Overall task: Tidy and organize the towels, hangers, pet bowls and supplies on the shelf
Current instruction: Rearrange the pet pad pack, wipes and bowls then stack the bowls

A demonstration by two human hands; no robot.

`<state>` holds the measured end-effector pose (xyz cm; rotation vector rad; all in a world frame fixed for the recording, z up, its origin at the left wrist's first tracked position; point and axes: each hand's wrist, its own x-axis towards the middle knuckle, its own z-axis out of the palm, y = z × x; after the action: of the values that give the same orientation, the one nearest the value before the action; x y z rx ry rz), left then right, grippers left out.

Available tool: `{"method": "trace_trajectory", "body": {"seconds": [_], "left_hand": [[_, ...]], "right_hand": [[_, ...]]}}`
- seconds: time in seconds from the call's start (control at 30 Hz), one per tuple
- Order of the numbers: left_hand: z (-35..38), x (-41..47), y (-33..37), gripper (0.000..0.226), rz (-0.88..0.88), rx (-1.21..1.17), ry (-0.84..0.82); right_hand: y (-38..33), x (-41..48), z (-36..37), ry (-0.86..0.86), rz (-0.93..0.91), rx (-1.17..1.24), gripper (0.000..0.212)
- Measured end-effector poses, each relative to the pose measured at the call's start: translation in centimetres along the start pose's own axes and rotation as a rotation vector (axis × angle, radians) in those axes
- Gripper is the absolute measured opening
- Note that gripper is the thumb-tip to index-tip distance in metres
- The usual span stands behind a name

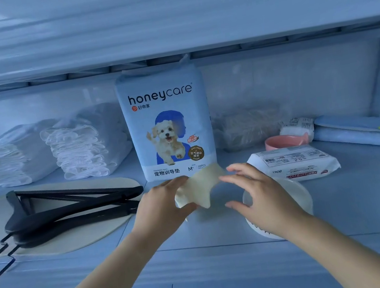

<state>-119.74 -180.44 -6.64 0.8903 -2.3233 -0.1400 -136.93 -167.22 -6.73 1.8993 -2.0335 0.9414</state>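
Just left of the spread right grip (262, 197), the left grip (164, 205) is pinching a floppy cream piece (205, 186) to tidy it, likely needing both grips to fold it next.

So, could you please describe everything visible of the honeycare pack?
The honeycare pack is a pale blue, glossy plastic bag of pet training pads, printed with a running puppy and an M size mark. It stands upright at mid-shelf, its crimped top reaching nearly to the shelf above. A towel stack sits close on its left.
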Motion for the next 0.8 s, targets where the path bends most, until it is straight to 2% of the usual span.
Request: {"method": "trace_trajectory", "body": {"seconds": [0.2, 0.37, 0.5, 0.6, 0.8], "left_hand": [[-0.5, 1.2, -1.1, 0.059, -0.107, -0.045, -0.029], [-1.6, 1.2, -1.9, 0.071, -0.081, -0.087, -0.038], [-2.0, 0.9, -2.5, 0.051, -0.074, -0.122, -0.038], [-1.7, 0.4, -2.4, 0.048, -0.015, -0.102, -0.047], [-1.2, 0.6, -3.3, 0.059, -0.04, -0.175, -0.04]], "right_hand": [[-0.8, 0.3, 1.1, -0.016, 0.032, -0.003, 0.043], [-2.1, 1.1, 2.5, -0.104, 0.046, -0.009, 0.041], [-3.7, 2.1, 4.2, -0.164, 0.037, -0.003, 0.039], [-4.7, 3.0, 5.6, -0.172, 0.049, 0.013, 0.036], [-5.9, 3.2, 7.1, -0.081, 0.076, 0.075, 0.011]]}}
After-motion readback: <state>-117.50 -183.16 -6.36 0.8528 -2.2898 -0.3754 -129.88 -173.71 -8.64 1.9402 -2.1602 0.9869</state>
